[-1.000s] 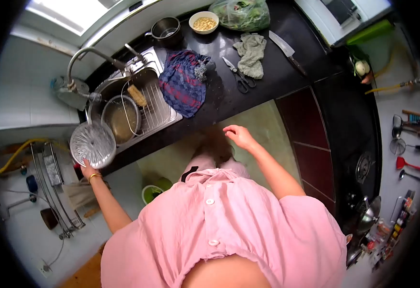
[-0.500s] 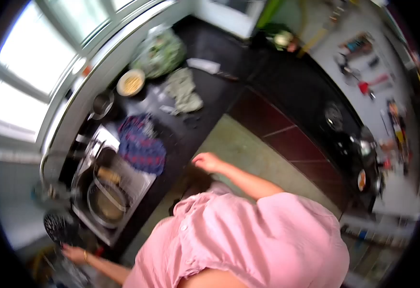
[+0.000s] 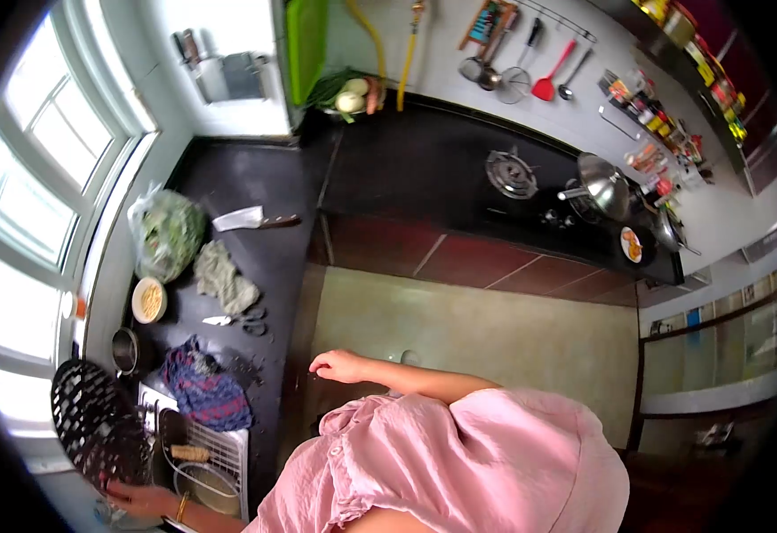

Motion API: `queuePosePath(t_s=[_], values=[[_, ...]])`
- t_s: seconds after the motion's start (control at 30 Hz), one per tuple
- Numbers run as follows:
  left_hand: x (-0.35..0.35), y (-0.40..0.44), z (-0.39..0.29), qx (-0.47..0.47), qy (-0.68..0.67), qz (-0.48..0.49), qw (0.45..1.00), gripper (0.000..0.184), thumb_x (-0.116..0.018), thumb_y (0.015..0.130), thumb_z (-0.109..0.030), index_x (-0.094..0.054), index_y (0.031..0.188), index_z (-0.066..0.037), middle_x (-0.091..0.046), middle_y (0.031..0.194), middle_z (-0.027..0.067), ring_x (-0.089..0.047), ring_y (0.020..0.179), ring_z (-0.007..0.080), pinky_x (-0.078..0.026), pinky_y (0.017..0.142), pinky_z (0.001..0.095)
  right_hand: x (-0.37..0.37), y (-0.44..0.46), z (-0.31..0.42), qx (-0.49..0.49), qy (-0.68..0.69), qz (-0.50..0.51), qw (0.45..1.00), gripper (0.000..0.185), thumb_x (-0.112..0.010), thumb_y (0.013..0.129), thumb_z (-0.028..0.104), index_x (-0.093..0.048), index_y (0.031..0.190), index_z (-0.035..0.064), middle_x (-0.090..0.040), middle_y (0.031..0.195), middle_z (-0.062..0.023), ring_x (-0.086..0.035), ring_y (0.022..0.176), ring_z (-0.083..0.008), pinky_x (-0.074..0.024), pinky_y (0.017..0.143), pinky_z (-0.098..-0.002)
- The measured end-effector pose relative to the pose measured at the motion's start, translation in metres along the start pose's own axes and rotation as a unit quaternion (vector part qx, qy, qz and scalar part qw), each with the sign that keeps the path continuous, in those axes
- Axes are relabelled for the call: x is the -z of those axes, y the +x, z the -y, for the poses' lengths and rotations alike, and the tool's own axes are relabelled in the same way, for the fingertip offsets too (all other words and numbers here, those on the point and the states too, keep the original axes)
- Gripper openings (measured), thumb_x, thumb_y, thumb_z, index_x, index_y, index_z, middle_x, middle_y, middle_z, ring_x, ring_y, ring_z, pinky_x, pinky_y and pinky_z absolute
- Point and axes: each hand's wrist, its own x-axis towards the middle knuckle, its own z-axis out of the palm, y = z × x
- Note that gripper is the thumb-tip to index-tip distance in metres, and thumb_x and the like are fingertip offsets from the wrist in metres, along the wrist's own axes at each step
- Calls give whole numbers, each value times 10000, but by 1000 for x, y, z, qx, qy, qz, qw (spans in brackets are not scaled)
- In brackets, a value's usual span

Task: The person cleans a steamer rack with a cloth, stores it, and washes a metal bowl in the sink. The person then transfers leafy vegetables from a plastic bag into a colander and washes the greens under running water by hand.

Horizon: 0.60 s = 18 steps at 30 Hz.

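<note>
My left hand (image 3: 137, 499), with a gold bracelet at the wrist, grips the lower rim of a black plastic colander (image 3: 95, 409). The colander is held up on its side at the far left, beside the sink (image 3: 243, 453), and hides part of the tap area. Inside the sink are a wooden-backed brush (image 3: 190, 453) and a round basin (image 3: 206, 489). My right hand (image 3: 338, 365) hangs in the air in front of the counter edge, fingers loosely bent and nothing in them. Nearest to it on the counter is a blue and red cloth (image 3: 206, 391).
On the left counter lie a cleaver (image 3: 251, 218), scissors (image 3: 251, 322), a grey-green cloth (image 3: 225, 279), a bag of greens (image 3: 168, 235), a bowl of beans or nuts (image 3: 148, 300) and a small pot (image 3: 125, 351). A stove burner (image 3: 513, 174) and lidded wok (image 3: 603, 186) stand along the back.
The view has swung right, bringing the stove wall into sight. My left hand has lifted the colander up from low beside the sink. My right hand stays empty before the counter.
</note>
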Motion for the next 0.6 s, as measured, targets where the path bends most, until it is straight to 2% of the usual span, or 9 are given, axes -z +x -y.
queuePosePath(t_s=[0.07, 0.1, 0.13, 0.2, 0.33, 0.4, 0.47, 0.5, 0.6], values=[[-34, -53, -64, 4, -26, 84, 996, 478, -475, 986, -314, -514, 1199, 113, -553, 1192, 271, -572, 1021, 345, -448, 912, 394, 35, -30, -15, -15, -5, -34, 999, 299, -537, 888, 217, -630, 1123, 58, -663, 1072, -137, -625, 989, -279, -483, 862, -380], [-57, -84, -80, 93, -102, 99, 985, 484, -471, 989, -313, -509, 1183, 129, -561, 1183, 251, -585, 982, 294, -478, 869, 381, 56, -43, -23, -27, -9, -59, 998, 299, -538, 890, 219, -630, 1128, 65, -665, 1067, -134, -626, 983, -272, -483, 858, -377], [-71, -105, -90, 80, -201, 199, 956, 484, -474, 991, -309, -502, 1204, 125, -569, 1175, 221, -585, 945, 256, -496, 826, 351, 77, -58, -31, -28, -8, -76, 997, 299, -538, 890, 219, -630, 1128, 65, -665, 1067, -134, -626, 983, -272, -483, 858, -377], [-97, -157, -132, 77, -213, 264, 938, 481, -512, 977, -287, -489, 1279, 88, -561, 1232, 186, -542, 1066, 244, -425, 941, 365, 113, -89, -48, -69, 17, -106, 992, 302, -537, 899, 232, -626, 1141, 75, -670, 1058, -116, -630, 968, -256, -484, 846, -368], [-115, -242, -249, 142, -331, 368, 857, 512, -503, 978, -302, -443, 1330, 65, -482, 1331, 177, -490, 1156, 236, -394, 1008, 363, 171, -138, -84, -85, 95, -213, 969, 344, -556, 929, 290, -590, 1204, 86, -670, 1022, -89, -618, 918, -188, -477, 825, -325], [-138, -276, -263, 225, -382, 432, 785, 568, -534, 946, -363, -412, 1381, -19, -401, 1401, 168, -442, 1232, 274, -411, 1025, 389, 202, -158, -84, -113, 124, -216, 962, 429, -571, 914, 378, -567, 1226, 83, -658, 1042, -123, -626, 949, -222, -485, 834, -340], [-128, -301, -329, 369, -454, 416, 696, 523, -551, 951, -330, -430, 1364, -32, -509, 1306, 139, -510, 1131, 234, -470, 914, 393, 222, -168, -93, -55, 248, -245, 936, 520, -550, 929, 420, -471, 1337, 106, -610, 1134, -130, -612, 942, -201, -489, 823, -324], [-125, -311, -353, 376, -441, 433, 690, 502, -550, 951, -328, -440, 1353, -49, -525, 1278, 125, -520, 1115, 237, -473, 905, 386, 240, -177, -76, -64, 290, -226, 928, 604, -530, 942, 431, -334, 1430, 132, -547, 1229, -137, -597, 940, -186, -494, 794, -320], [-134, -330, -385, 366, -457, 474, 657, 387, -543, 956, -309, -517, 1245, -52, -576, 1150, 75, -548, 1020, 194, -481, 856, 344, 275, -187, -45, -69, 345, -243, 904, 561, -506, 972, 346, -307, 1441, 112, -573, 1215, -86, -592, 929, -149, -478, 758, -271]])
